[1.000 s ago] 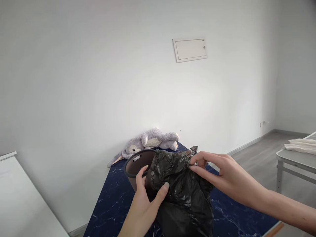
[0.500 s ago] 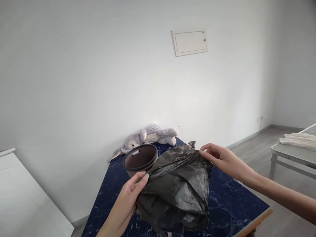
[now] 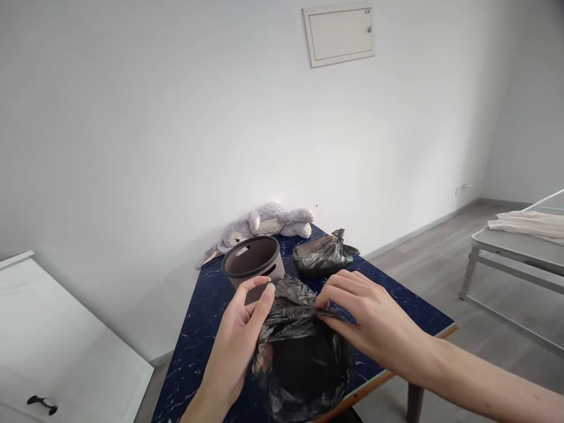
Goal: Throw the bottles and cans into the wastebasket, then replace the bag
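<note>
A thin black plastic bag hangs between my hands at the near edge of the table, its mouth partly spread. My left hand pinches the bag's left rim between thumb and fingers. On the other side, my right hand grips the gathered right rim, fingers curled. Just beyond stands a brown round bin with a dark rim and slot-shaped handle holes. To its right lies a tied black plastic bag, bulging with contents I cannot make out.
A grey plush rabbit lies at the back of the dark blue marbled table, against the wall. A white cabinet with a black handle is at left. A grey folding frame with white cloth stands at right.
My hands have come closer together and nearer to me, drawing the bag's rim inward. The tied bag behind has come into sight. The view has tilted down.
</note>
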A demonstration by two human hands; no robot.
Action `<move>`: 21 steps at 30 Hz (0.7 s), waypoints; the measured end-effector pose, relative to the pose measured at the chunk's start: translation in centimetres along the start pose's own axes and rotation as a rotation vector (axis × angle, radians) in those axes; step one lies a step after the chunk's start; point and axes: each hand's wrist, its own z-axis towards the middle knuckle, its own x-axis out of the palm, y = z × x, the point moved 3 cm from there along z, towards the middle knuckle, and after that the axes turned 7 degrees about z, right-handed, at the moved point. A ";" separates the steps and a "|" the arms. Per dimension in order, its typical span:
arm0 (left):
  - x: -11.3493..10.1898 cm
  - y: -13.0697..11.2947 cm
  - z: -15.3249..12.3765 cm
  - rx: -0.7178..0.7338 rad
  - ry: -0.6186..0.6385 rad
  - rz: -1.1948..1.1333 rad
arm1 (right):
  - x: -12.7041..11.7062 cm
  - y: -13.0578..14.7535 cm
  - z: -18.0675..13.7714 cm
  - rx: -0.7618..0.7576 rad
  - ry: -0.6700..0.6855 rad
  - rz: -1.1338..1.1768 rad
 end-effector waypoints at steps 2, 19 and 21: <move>-0.3 -0.5 -0.8 0.011 0.017 0.019 | -0.2 -0.6 0.3 0.076 0.020 0.035; -1.7 1.0 -1.4 0.304 -0.094 0.586 | -2.6 -0.7 0.7 0.365 -0.019 0.268; -2.0 1.2 -1.3 0.373 -0.073 0.705 | -2.7 -0.7 0.6 0.368 -0.023 0.255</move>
